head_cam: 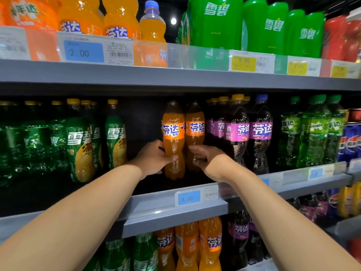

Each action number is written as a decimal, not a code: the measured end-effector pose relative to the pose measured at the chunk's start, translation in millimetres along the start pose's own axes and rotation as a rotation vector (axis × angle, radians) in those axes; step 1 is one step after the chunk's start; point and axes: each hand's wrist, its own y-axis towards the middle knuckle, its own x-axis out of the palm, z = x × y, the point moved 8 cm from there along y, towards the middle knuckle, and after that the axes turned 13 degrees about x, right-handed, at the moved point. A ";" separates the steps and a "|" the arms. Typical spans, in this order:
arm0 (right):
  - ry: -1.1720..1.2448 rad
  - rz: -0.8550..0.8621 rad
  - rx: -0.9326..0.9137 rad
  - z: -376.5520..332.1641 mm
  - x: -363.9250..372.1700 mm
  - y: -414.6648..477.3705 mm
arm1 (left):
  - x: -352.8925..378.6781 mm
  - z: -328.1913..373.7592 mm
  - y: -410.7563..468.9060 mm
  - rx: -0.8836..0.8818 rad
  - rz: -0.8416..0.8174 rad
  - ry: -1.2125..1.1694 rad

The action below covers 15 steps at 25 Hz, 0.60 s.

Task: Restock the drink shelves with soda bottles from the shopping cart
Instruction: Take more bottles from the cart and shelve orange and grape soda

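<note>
both forearms reach up to the middle shelf (156, 205). the left hand (154, 159) wraps fingers and thumb round the waist of an upright orange soda bottle (173, 137). the right hand (207, 159) curls round the lower part of a second orange bottle (195, 132) standing right against the first. purple soda bottles (260, 132) stand just to their right, green bottles (115, 135) to the left across a gap.

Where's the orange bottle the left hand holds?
The orange bottle is central in the head view, on the middle shelf, just left of a second orange bottle.
</note>
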 end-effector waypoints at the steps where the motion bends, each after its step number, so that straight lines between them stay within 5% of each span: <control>1: 0.016 -0.007 -0.004 1.0 0.5 0.9 | 0.1 -0.4 0.4 0.009 0.009 0.011; 15: 0.001 0.023 -0.023 4.3 0.6 7.2 | 9.9 -7.9 3.2 -0.003 -0.035 0.087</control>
